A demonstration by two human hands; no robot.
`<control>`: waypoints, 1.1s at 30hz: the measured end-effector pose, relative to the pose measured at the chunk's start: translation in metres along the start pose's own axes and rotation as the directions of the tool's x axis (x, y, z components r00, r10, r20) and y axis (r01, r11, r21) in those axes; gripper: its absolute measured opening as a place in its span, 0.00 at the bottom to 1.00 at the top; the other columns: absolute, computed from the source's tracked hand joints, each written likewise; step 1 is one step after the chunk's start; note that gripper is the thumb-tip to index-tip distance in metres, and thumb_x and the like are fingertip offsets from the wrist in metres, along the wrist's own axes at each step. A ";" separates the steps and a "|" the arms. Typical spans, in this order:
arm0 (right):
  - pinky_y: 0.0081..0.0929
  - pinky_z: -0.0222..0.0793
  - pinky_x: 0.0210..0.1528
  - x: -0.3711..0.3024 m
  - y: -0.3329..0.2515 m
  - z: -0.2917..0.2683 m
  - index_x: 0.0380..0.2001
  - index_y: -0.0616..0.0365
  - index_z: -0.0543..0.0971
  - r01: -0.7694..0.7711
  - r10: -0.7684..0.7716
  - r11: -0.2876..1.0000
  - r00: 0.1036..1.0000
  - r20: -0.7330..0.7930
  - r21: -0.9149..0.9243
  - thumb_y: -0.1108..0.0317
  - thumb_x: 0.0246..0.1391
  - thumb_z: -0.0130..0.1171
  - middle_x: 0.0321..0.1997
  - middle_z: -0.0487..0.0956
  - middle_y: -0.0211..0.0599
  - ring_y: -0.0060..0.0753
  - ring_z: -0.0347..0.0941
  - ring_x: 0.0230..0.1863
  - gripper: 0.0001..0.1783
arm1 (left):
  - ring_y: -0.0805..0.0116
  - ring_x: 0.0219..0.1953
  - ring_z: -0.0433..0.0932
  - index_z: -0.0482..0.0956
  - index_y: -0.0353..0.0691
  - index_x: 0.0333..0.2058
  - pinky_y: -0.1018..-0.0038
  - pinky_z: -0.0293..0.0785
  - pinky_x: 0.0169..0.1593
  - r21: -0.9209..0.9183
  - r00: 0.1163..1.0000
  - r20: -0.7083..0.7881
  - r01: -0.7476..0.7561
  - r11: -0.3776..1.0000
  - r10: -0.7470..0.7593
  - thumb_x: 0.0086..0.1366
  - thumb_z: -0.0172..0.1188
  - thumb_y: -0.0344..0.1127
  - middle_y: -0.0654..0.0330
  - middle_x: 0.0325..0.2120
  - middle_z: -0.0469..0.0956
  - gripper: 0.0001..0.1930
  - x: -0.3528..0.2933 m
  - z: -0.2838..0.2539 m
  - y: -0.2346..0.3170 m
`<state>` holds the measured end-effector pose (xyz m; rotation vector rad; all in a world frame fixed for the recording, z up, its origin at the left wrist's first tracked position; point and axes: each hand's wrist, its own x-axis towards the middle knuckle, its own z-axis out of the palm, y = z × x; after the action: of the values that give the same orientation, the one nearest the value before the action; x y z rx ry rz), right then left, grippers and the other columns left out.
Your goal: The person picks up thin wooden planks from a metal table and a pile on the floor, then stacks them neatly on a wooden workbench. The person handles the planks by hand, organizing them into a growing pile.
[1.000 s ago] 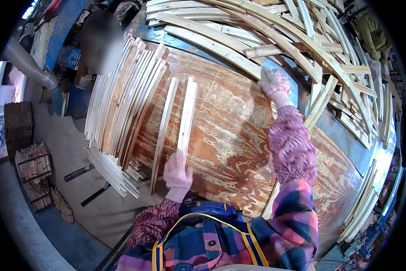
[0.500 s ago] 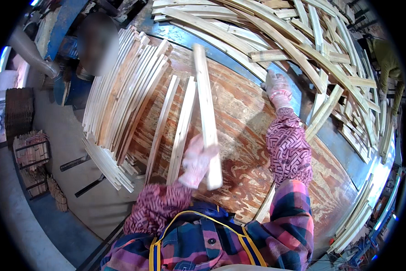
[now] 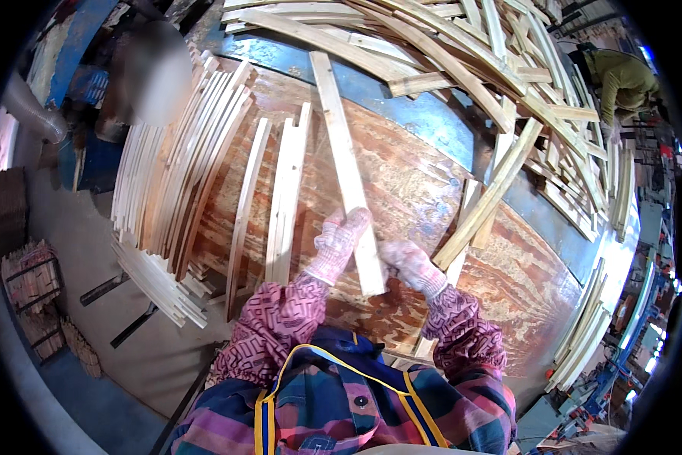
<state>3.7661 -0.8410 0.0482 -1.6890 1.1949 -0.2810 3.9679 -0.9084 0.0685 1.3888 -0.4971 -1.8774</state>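
Observation:
My left hand (image 3: 342, 236), in a pale glove, is closed around a light wooden slat (image 3: 332, 125) near its lower end. The slat slants across the plywood tabletop (image 3: 409, 174), its far end tipped left. Just right of the slat's near end is my right hand (image 3: 411, 265), gloved too and a little blurred; its fingers reach out toward the slat's edge, and no slat shows in its grasp. Left of my left hand, a pair of slats (image 3: 286, 193) and a single slat (image 3: 248, 201) lie roughly lengthwise on the plywood.
A dense row of stacked slats (image 3: 182, 163) lines the table's left side. A jumbled heap of slats (image 3: 462, 53) covers the far and right side, with one slat (image 3: 493, 193) jutting toward me. One person (image 3: 159, 76) is at the far left, another person (image 3: 622, 80) at the far right.
My right hand has come back from the far blue edge to beside the held slat. The slat in my left hand now tilts further left at its far end. The view has shifted slightly.

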 end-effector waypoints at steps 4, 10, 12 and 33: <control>0.35 0.76 0.44 0.080 0.012 -0.122 0.61 0.53 0.71 -0.368 0.077 0.745 0.875 -0.477 -0.556 0.55 0.59 0.56 0.52 0.80 0.44 0.35 0.79 0.44 0.28 | 0.66 0.40 0.79 0.81 0.34 0.45 0.69 0.78 0.41 0.578 0.935 -0.160 -0.170 0.798 0.315 0.55 0.73 0.49 0.55 0.41 0.80 0.27 -0.021 -0.028 -0.020; 0.44 0.74 0.51 0.118 0.051 -0.290 0.50 0.46 0.74 -0.814 0.240 0.386 0.543 -0.805 -0.434 0.54 0.54 0.60 0.50 0.81 0.39 0.43 0.77 0.53 0.21 | 0.50 0.61 0.65 0.85 0.47 0.45 0.62 0.63 0.64 0.979 0.732 0.082 -0.186 0.083 0.677 0.50 0.72 0.46 0.53 0.58 0.70 0.22 -0.087 -0.089 -0.031; 0.38 0.78 0.44 0.115 0.065 -0.267 0.48 0.48 0.73 -0.793 0.178 0.364 0.573 -0.800 -0.488 0.54 0.60 0.54 0.39 0.83 0.35 0.41 0.82 0.42 0.16 | 0.52 0.61 0.66 0.85 0.46 0.45 0.63 0.64 0.63 0.921 0.777 0.093 -0.305 0.242 0.623 0.52 0.72 0.44 0.53 0.58 0.71 0.21 -0.081 -0.093 -0.030; 0.36 0.75 0.32 -0.019 -0.074 0.143 0.49 0.68 0.74 -0.045 0.546 -0.003 0.837 0.039 0.999 0.58 0.66 0.45 0.33 0.79 0.44 0.41 0.77 0.30 0.22 | 0.48 0.58 0.71 0.52 0.62 0.70 0.57 0.73 0.57 0.997 0.842 0.071 -0.063 -0.034 0.535 0.58 0.61 0.40 0.54 0.63 0.63 0.42 -0.093 -0.293 -0.025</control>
<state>3.8937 -0.7416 0.0481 -0.0186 1.1019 -0.9488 4.2462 -0.7893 0.0122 2.0985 -2.0617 -0.5544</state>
